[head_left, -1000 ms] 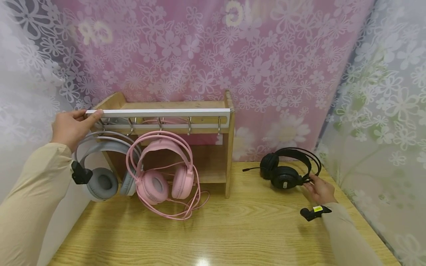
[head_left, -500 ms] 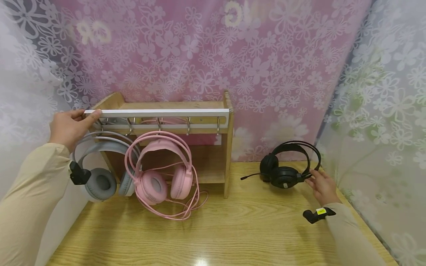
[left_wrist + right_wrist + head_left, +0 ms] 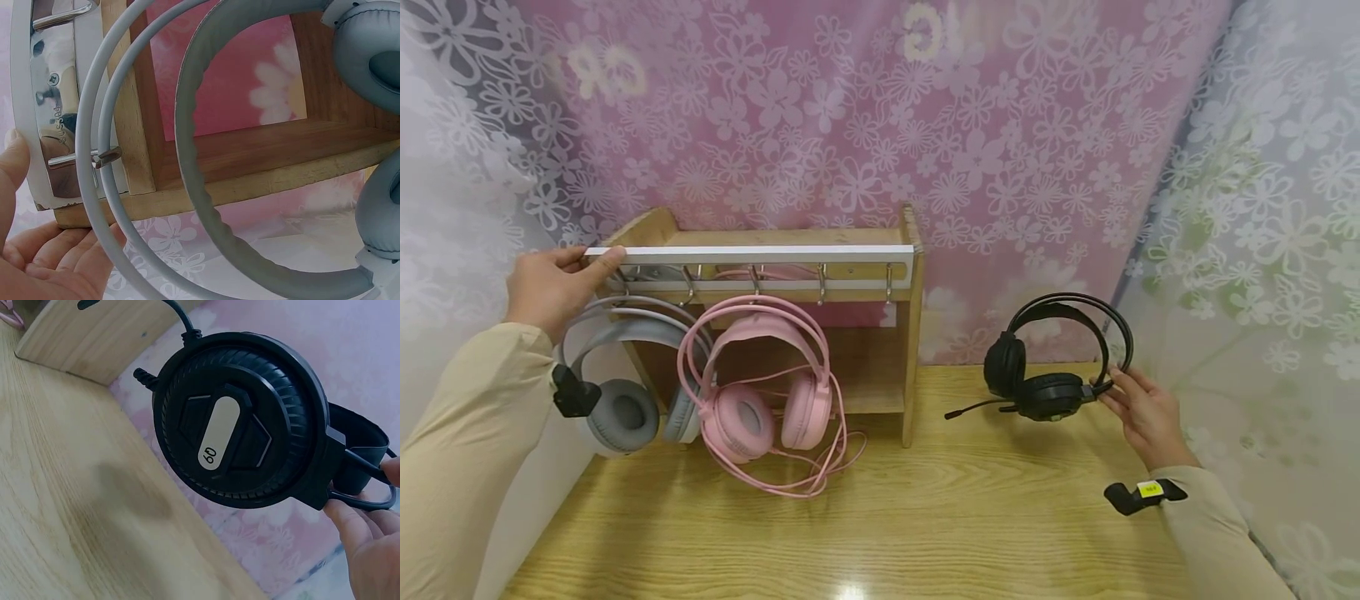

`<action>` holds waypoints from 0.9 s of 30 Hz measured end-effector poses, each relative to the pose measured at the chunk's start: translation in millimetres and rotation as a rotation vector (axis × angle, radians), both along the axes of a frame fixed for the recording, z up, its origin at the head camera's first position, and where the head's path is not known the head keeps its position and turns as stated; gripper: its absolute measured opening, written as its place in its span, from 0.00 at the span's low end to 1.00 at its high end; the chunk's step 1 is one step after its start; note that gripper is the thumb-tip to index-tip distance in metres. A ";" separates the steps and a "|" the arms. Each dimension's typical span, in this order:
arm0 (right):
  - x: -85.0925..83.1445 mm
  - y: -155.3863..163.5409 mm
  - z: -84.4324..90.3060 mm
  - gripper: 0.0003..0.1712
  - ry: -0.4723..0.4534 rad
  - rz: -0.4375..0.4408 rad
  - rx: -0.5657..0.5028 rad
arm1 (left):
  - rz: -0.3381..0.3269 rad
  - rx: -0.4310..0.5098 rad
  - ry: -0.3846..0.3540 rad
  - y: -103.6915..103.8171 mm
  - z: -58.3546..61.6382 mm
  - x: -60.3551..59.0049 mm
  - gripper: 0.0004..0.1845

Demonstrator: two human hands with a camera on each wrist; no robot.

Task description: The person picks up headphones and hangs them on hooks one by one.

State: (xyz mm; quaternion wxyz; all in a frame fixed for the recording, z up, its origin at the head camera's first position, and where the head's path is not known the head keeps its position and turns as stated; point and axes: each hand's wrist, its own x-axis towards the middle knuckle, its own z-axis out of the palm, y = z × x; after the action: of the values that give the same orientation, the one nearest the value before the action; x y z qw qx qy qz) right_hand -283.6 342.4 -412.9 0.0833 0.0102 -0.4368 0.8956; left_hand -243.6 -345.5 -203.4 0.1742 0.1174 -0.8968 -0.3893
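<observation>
My right hand [image 3: 1146,417] pinches the black headset [image 3: 1051,396] by its headband frame, just above one earcup, and holds it over the table's right side. Its microphone boom points left. In the right wrist view the earcup [image 3: 231,425] carries a pale "Q9" label. My left hand [image 3: 553,287] grips the left end of the white hook rail [image 3: 760,252], thumb in front. A grey headset [image 3: 625,412] hangs from a hook there; the left wrist view shows its twin headband wires [image 3: 106,125] over the hook [image 3: 106,156]. Beside it hangs a pink headset [image 3: 741,421], cable looped.
The rail is fixed to the front of a wooden shelf [image 3: 913,350] on the wood-grain table [image 3: 880,533]. Bare hooks [image 3: 822,283] show right of the pink headset. Floral curtains [image 3: 850,125] hang behind and at the sides.
My right hand has lifted the black headset off the table and tilted its headband more upright. The left hand keeps its hold on the rail.
</observation>
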 end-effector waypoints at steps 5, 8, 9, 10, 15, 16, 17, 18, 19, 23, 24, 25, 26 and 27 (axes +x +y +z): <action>4.2 -4.6 8.5 0.14 0.028 0.038 -0.005 | 0.007 0.001 0.002 -0.5 0.1 0.3 0.51; 7.1 -7.7 11.7 0.15 0.050 0.046 0.004 | 0.009 0.003 0.000 -0.5 0.1 0.2 0.51; 8.1 -8.6 12.4 0.15 0.063 0.051 0.006 | 0.007 0.002 0.000 -0.4 0.1 0.1 0.50; 9.0 -9.4 13.2 0.16 0.076 0.057 0.004 | 0.006 0.003 0.001 -0.4 0.1 0.0 0.50; 12.9 -13.0 17.4 0.18 0.161 0.100 0.002 | 0.000 0.001 0.010 0.0 -0.2 -1.0 0.50; 13.8 -13.6 18.8 0.18 0.175 0.111 -0.001 | 0.000 0.001 0.011 -0.1 -0.3 -1.2 0.50; 14.6 -14.2 20.3 0.19 0.187 0.121 -0.003 | 0.000 0.001 0.011 -0.1 -0.4 -1.3 0.50; 15.3 -14.9 21.9 0.19 0.197 0.133 -0.007 | 0.000 0.002 0.011 -0.2 -0.6 -1.5 0.50; 16.2 -15.6 23.7 0.19 0.208 0.146 -0.012 | 0.001 0.001 0.011 -0.3 -0.6 -1.6 0.50; 19.9 -19.9 30.3 0.20 0.259 0.202 -0.044 | 0.004 -0.003 0.013 -0.1 -0.8 -2.0 0.49; 20.6 -21.4 31.6 0.21 0.275 0.216 -0.046 | 0.004 0.000 0.011 -0.2 -0.8 -2.0 0.50; 21.5 -23.1 32.9 0.21 0.292 0.227 -0.044 | 0.007 0.001 0.009 0.1 -0.6 -2.0 0.50; 22.3 -25.0 34.1 0.21 0.306 0.240 -0.046 | 0.007 0.005 0.008 0.1 -0.5 -2.0 0.50; 23.1 -27.1 35.1 0.22 0.320 0.246 -0.039 | 0.007 0.011 0.005 0.2 -0.3 -2.0 0.50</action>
State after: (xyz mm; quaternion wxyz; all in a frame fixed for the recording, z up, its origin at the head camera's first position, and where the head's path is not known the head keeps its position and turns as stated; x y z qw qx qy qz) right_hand -260.4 315.4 -377.8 0.0417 0.2042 -0.3959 0.8943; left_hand -245.5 -345.3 -203.7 0.1771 0.1203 -0.8939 -0.3939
